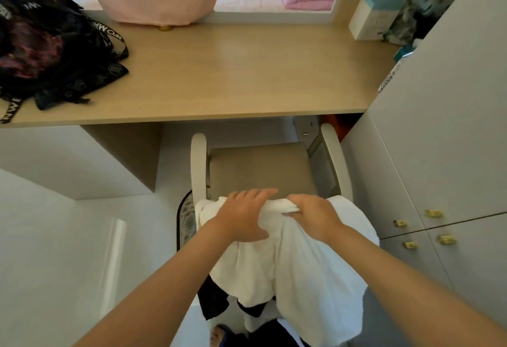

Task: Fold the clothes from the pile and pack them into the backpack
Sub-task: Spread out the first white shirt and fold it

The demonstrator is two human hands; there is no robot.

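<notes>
White cloth (296, 258) lay draped over the near edge of the chair (260, 171), hanging down toward the floor, with some dark clothing (212, 301) under it. We had both hands on its upper edge. Our left hand (244, 217) lay flat and spread on the cloth, fingers wide, pressing and not gripping. Our right hand (315, 216) was closed on a bunched fold of the white garment, just beside the left one.

The backpack (46, 47), black with dark red pattern and lettered straps, sat on the far left of the desk (233, 72), well apart from the chair. We could not tell if it was open.

We judged the cloth to be soft, light and quite limp, perhaps a thick towel-like weave, so it would sag and slide off the seat if held at one point only. It was not fragile and not slippery. We thought the best hold was along the upper hem, one hand at each corner, to lift it and let it hang straight. The middle of the desk looked like a good flat place for folding. Folding itself was not yet begun for this piece.
</notes>
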